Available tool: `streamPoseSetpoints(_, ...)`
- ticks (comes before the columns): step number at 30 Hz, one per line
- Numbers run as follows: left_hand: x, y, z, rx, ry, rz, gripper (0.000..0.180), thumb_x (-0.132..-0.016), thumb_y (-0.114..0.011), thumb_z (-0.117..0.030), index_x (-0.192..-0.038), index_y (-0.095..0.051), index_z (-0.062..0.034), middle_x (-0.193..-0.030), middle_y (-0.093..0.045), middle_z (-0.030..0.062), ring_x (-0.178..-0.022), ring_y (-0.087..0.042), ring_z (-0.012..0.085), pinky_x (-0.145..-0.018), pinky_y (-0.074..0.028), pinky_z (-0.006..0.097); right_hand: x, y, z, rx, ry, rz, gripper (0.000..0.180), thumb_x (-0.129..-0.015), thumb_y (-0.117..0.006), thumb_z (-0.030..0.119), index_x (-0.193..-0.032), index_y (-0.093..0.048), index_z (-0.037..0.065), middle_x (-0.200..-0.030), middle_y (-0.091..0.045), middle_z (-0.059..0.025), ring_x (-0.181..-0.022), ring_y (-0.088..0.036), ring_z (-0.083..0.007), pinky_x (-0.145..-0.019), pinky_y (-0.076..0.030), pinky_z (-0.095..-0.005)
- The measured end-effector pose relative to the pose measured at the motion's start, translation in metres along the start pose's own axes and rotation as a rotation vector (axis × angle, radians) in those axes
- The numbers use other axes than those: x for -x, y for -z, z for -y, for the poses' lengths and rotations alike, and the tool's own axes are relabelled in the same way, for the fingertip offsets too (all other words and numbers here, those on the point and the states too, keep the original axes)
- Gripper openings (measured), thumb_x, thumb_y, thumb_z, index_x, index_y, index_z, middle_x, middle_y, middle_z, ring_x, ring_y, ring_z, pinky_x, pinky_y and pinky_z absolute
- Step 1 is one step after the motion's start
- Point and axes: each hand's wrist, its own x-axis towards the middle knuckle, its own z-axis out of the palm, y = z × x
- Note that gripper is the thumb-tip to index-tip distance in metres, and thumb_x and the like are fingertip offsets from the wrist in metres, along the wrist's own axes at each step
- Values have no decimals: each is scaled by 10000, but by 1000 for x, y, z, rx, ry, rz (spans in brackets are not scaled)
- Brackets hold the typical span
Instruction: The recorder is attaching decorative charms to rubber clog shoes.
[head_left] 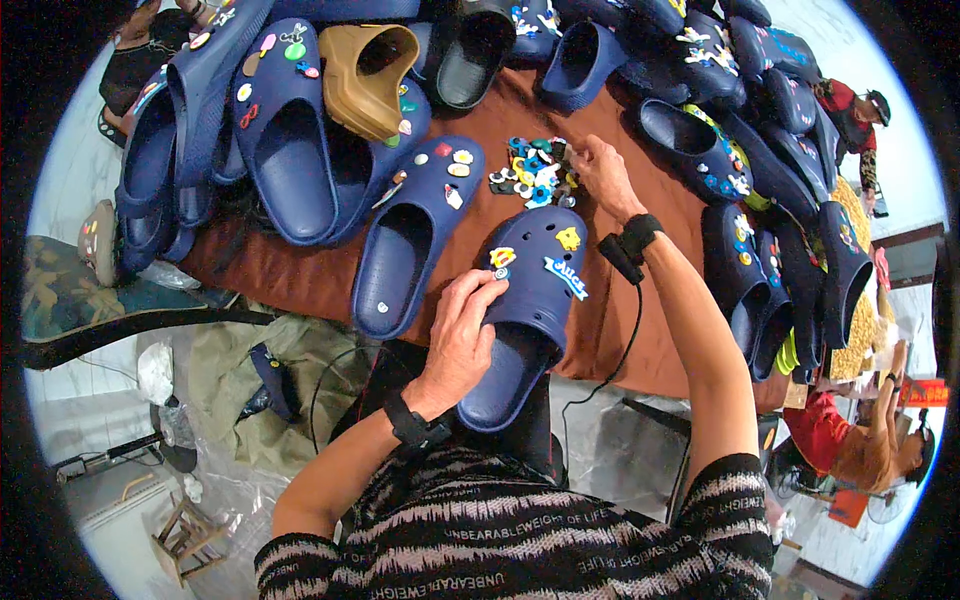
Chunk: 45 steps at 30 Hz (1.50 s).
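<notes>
Head view: the left hand (462, 325) grips a navy clog (530, 310) on the brown surface (300, 275); the right hand (603, 172), fingers loosely curled, picks among the heap of small charms (533, 172).

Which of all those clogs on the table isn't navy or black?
The tan clog, tilted on its side on top of the navy clogs at the far left of the table. It alone is light brown.

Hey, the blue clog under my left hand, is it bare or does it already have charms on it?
Decorated already: the blue clog shows three charms on its toe, beside the left hand.
</notes>
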Motion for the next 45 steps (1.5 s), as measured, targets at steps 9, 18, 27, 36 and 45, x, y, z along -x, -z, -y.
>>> streamPoseSetpoints(9,1,0,3,32,-5,-9,600,-729,-520,158,-1301,-550,-19,-1324,-508,178,-1272,-492,377,-1116,-386,442,-18,0,-4,155,69,-5,281,-849,-718,160,-1095,-681,31,-933,-718,-169,-895,-696,-364,-819,-544,-435)
streamPoseSetpoints(18,1,0,5,27,-27,-21,591,-729,-509,142,-1296,-553,-20,-1330,-505,181,-1273,-490,380,-1122,-379,449,11,23,3,-920,-265,272,128,-974,-666,186,-1016,-660,65,-913,-669,8,-794,-604,-91,-723,-501,-248)
streamPoseSetpoints(27,1,-1,5,39,-23,-25,586,-734,-515,134,-1298,-547,-23,-1319,-515,190,-1266,-493,385,-1117,-381,452,43,25,22,-1355,-246,422,112,-1000,-621,150,-1049,-660,56,-945,-650,-15,-776,-588,-108,-731,-518,-265)
streamPoseSetpoints(36,1,0,5,45,-20,-21,580,-738,-520,131,-1297,-547,-20,-1323,-515,188,-1267,-495,384,-1112,-383,455,57,48,53,-508,-86,525,147,-984,-667,237,-944,-669,96,-815,-619,50,-706,-530,-43,-679,-454,-225)
streamPoseSetpoints(45,1,-1,4,37,-1,-17,575,-738,-529,130,-1290,-556,-29,-1314,-523,172,-1266,-496,375,-1110,-388,448,60,36,91,-276,147,642,181,-952,-669,169,-942,-690,-11,-800,-678,-10,-731,-605,-105,-666,-499,-288)
